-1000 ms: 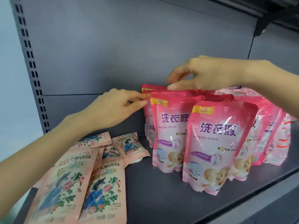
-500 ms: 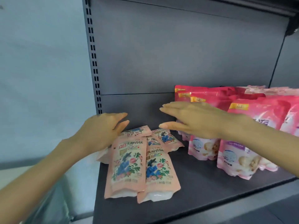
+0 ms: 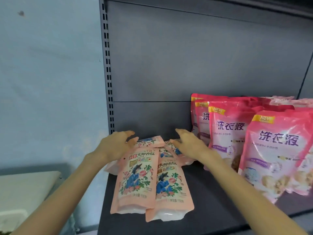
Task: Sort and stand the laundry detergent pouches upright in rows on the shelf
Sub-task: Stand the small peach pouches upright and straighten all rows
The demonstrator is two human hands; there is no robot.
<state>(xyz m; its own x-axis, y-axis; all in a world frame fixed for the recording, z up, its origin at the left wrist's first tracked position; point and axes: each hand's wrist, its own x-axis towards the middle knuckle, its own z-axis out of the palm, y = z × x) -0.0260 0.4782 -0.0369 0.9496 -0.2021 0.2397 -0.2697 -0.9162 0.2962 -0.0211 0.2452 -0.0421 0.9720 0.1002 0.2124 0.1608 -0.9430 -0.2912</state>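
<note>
Several pale pink floral detergent pouches (image 3: 137, 178) lie flat in a loose pile at the left end of the dark grey shelf (image 3: 211, 209). To their right, bright pink pouches (image 3: 277, 153) stand upright in rows. My left hand (image 3: 116, 146) hovers over the pile's left rear, fingers straight and spread. My right hand (image 3: 189, 145) reaches over the pile's right rear, fingers extended, above a flat pouch (image 3: 174, 150). Neither hand holds anything.
The shelf's slotted upright post (image 3: 108, 82) rises at the left and the grey back panel (image 3: 186, 65) stands behind. A pale wall (image 3: 50, 82) and a light-coloured surface (image 3: 25, 189) lie left of the shelf.
Both hands left the tops of the upright bright pink pouches and moved left and down to the flat floral pile. The view has swung left and closed in.
</note>
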